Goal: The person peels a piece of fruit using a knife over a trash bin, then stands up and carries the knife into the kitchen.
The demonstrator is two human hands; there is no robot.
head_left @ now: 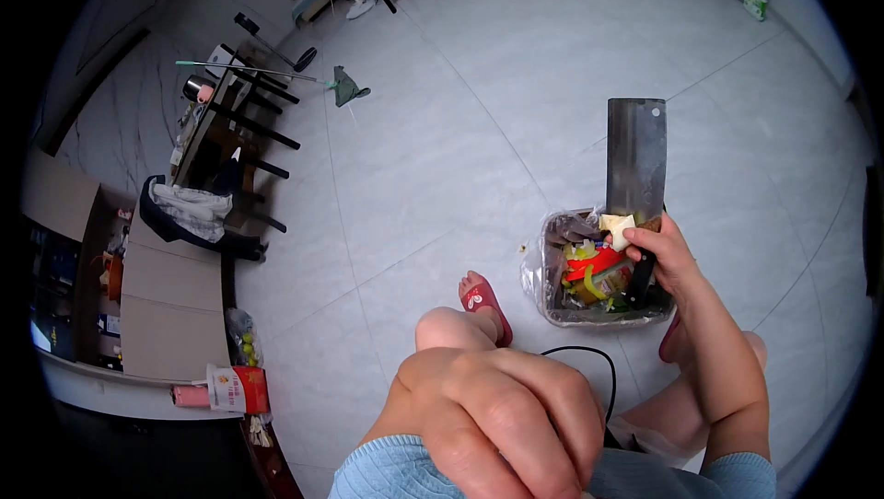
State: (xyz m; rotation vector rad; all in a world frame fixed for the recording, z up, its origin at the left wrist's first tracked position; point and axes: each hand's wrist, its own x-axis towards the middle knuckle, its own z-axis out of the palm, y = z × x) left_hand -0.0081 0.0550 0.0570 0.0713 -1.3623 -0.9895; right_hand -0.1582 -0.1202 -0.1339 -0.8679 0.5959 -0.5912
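Note:
My right hand (670, 258) grips a cleaver over the bin, its broad dark blade (635, 154) pointing away from me and its black handle (640, 280) towards me. A pale, cream-coloured piece (619, 230) sits by my thumb against the base of the blade. Close to the camera, my left hand (506, 407) is curled with its fingers together; its fingertips and whatever they hold are hidden at the bottom edge. Below the cleaver stands a plastic-lined bin (603, 319) with a red wrapper (594, 264) and green and yellow scraps inside.
A black cable (599, 352) curves beside my knee, near my foot in a red slipper (488, 306). Dark chairs (262, 121) and a cabinet (175, 301) stand at left. A green mop (347, 87) lies further off. A white-green jug (755, 0) stands at upper right.

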